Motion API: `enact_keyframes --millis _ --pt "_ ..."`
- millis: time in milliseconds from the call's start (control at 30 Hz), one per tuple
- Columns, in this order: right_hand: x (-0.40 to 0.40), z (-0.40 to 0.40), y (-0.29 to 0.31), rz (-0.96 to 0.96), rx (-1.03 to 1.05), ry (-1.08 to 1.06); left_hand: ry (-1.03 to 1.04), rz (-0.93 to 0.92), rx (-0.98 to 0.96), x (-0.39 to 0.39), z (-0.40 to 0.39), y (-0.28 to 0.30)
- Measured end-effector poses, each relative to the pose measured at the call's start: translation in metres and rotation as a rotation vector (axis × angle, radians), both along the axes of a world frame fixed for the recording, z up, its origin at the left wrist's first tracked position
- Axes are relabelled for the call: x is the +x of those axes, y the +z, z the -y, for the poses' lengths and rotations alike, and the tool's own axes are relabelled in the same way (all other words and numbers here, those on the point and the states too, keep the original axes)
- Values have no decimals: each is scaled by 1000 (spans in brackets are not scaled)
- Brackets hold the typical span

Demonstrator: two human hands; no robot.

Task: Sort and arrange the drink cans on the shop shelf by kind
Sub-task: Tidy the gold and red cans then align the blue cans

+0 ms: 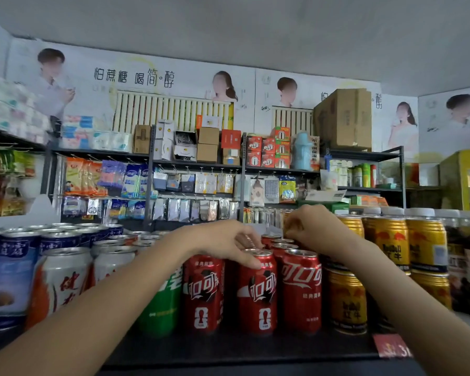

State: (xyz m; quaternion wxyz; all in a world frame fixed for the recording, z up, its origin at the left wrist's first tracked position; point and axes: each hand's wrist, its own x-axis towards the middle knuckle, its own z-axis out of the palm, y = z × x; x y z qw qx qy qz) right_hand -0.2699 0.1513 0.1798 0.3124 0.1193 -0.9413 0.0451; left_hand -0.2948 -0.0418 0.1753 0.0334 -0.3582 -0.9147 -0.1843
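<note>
Both bare forearms reach forward and converge, the left hand [225,244] palm-down with fingers spread and bent downward, the right hand [314,229] just beside it, knuckles up and fingers curled under.

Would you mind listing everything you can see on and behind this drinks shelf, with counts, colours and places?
red cans: three in front, more behind; red; shelf centre.
green can: one; green; left of the red cans, behind the left forearm.
white and orange cans: several; front left.
blue cans: several; blue; far left.
gold cans: many, stacked; gold; right.
price tag: one; red; shelf edge, right.
cardboard box: one large; brown; top rear shelf.
left hand: fingers on the middle red can's top.
right hand: fingers curled, above the rear red cans.
</note>
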Motion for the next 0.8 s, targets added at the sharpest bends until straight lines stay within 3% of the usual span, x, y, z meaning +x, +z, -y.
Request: enact_keyframes --millis 133,333,467,800 --pt "-44 16 20 128 89 -18 55 -144 40 -22 -1 22" --pt "-97 25 25 308 171 -113 76 -155 -242 -68 -23 32" --pt "-112 22 17 288 154 -159 127 -166 -372 -85 -33 30" --pt "-109 18 8 266 90 -16 169 -188 -358 -93 -31 22"
